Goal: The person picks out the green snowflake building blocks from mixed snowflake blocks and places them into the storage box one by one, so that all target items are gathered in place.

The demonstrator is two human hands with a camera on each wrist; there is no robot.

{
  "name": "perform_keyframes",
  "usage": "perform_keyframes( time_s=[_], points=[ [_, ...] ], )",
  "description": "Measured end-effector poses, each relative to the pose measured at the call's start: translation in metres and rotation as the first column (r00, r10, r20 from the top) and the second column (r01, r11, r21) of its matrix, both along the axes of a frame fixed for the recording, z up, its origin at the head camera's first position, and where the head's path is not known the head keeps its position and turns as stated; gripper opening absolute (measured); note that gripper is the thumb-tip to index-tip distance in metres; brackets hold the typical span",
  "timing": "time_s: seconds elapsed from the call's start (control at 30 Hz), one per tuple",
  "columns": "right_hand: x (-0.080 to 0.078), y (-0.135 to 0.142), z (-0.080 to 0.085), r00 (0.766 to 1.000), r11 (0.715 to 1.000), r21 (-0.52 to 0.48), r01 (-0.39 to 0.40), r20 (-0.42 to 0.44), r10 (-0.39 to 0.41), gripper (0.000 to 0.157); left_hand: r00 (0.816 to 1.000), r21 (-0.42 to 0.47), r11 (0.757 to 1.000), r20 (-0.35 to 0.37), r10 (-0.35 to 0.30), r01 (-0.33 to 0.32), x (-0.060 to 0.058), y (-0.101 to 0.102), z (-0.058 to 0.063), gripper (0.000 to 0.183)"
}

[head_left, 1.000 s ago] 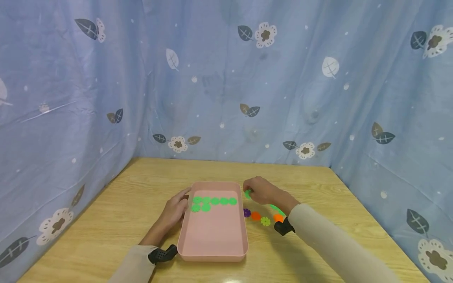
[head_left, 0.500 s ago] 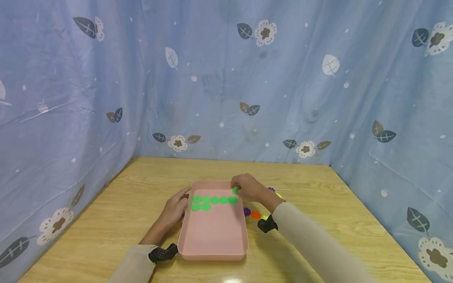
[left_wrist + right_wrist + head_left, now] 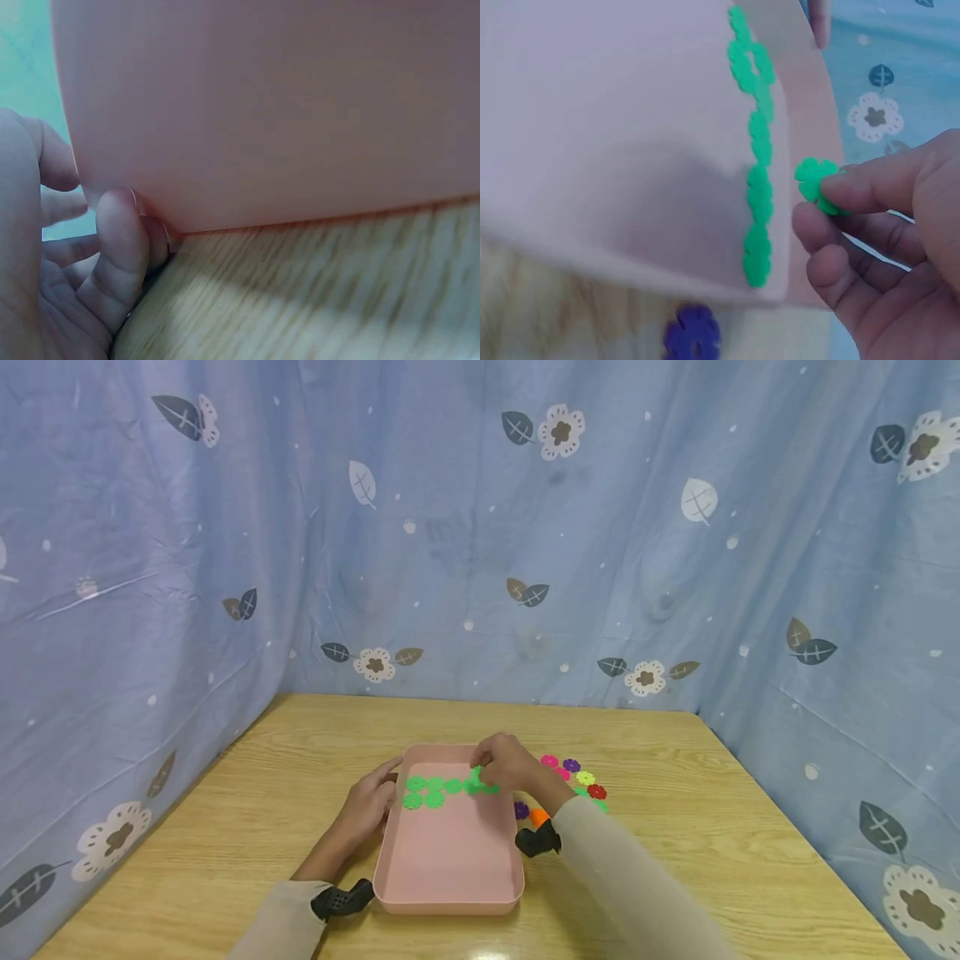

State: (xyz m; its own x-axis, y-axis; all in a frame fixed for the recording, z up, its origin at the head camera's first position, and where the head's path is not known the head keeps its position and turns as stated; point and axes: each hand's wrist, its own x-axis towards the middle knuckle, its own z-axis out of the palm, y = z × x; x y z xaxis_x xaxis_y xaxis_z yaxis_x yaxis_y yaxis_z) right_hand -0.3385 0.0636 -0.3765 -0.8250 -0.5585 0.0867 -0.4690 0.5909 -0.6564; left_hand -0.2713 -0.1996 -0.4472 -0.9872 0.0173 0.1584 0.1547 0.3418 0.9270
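Note:
A pink tray [image 3: 453,860] lies on the table. Inside it, green flower-shaped plastic discs [image 3: 434,800] form a row near the far end, with two more just below at the left. My left hand [image 3: 371,799] holds the tray's far left side, thumb against the outer wall in the left wrist view. Between thumb and fingers, my right hand [image 3: 510,766] pinches a green flower-shaped plastic disc [image 3: 814,180] above the far right part of the tray. In the right wrist view this disc is apart from the row below it.
Right of the tray lie loose discs: pink [image 3: 550,761], purple [image 3: 572,765], yellow [image 3: 586,777], red [image 3: 597,792] and orange [image 3: 538,817]. The right forearm hides some of them. A patterned blue curtain [image 3: 450,527] surrounds the wooden table [image 3: 337,727].
My right hand has carried the green disc leftward from the table beside the tray, over the tray's right wall, to above the row. The left hand has stayed at the tray.

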Motion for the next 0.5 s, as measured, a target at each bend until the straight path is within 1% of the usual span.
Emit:
perform_keyframes(
  time_s=[0.07,0.13,0.33,0.43,0.5],
  points=[
    [0.002,-0.004,-0.002,0.999,1.0,-0.018,0.0,0.043,0.001,0.022,1.0,0.001,1.0,0.002,0.0,0.0,0.0,-0.001,0.0,0.062],
    [0.004,-0.009,-0.004,0.998,0.999,-0.036,-0.001,0.059,0.003,0.02,1.0,0.002,1.0,0.002,0.001,-0.001,0.0,-0.001,0.0,0.062],
    [0.006,-0.02,-0.011,0.999,0.998,-0.065,0.002,0.053,0.002,0.013,1.0,0.003,1.0,-0.006,-0.003,0.003,-0.001,-0.002,0.0,0.061],
    [0.008,-0.025,-0.014,1.0,1.0,-0.022,0.004,0.015,-0.004,0.009,1.0,-0.003,1.0,-0.001,-0.005,0.005,-0.001,-0.002,-0.001,0.062],
    [0.008,-0.028,-0.016,0.999,0.999,0.033,0.015,-0.035,-0.014,0.007,1.0,-0.007,1.0,-0.001,-0.003,0.003,-0.001,-0.002,0.0,0.062]
  ],
)
